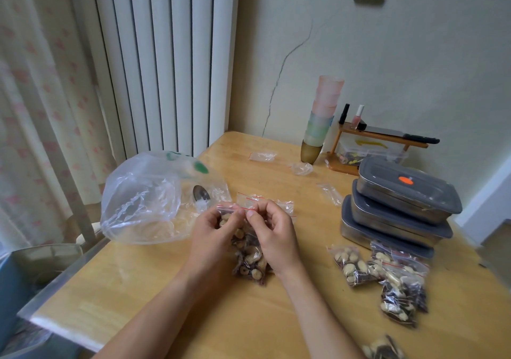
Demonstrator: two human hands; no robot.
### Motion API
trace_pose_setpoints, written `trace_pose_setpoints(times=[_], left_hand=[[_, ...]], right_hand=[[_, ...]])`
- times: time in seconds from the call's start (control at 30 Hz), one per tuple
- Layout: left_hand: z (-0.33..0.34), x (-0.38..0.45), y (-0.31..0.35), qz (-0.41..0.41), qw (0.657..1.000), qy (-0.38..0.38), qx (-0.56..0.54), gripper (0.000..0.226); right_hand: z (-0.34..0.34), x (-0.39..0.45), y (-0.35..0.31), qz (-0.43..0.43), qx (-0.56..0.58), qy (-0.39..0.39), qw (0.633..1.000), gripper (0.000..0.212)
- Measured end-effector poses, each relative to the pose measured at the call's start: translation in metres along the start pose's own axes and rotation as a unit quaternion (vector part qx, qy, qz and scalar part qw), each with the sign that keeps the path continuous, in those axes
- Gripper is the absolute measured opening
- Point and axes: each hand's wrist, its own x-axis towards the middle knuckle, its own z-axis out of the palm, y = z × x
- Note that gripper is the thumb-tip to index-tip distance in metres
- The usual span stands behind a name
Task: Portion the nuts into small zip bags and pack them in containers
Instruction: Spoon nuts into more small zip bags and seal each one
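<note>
A small zip bag point(250, 259) filled with nuts stands on the wooden table point(154, 284) in front of me. My left hand point(214, 232) and my right hand point(272, 231) pinch its red-striped top edge from either side. Behind them lie empty zip bags point(265, 201). To the left sits a large clear plastic bag point(149, 201) of nuts with a metal spoon point(201, 193) inside. Several filled zip bags point(387, 273) lie at the right. Behind those, three steel containers point(398, 206) with grey lids are stacked.
More empty zip bags point(262, 156) lie toward the back. A stack of coloured cups point(320, 120) and a small wooden shelf point(381, 137) with bottles stand against the wall. Another filled bag point(384, 349) is at the bottom edge. The table's left edge drops beside a radiator.
</note>
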Motion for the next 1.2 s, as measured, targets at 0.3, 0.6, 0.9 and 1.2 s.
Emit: trace_pose_setpoints(times=[0.3,0.6,0.9,1.2], left_hand=[[0.0001,0.0009,-0.0025,-0.003,1.0,0.013,0.012,0.015],[0.0031,-0.004,0.0035,0.005,1.0,0.0,0.001,0.012],[0.0008,-0.0015,0.0039,0.02,0.999,0.015,0.023,0.016],[0.0001,-0.0017,0.0014,0.035,0.999,-0.016,0.033,0.014]], right_hand=[[0.002,-0.0022,-0.0016,-0.027,-0.042,-0.005,0.999,0.015],[0.0029,-0.0023,-0.0024,-0.026,-0.027,0.014,0.999,0.014],[0.0006,-0.0027,-0.0043,-0.018,-0.017,-0.002,1.0,0.015],[0.0006,-0.0029,-0.0039,-0.021,-0.039,-0.012,0.999,0.01]])
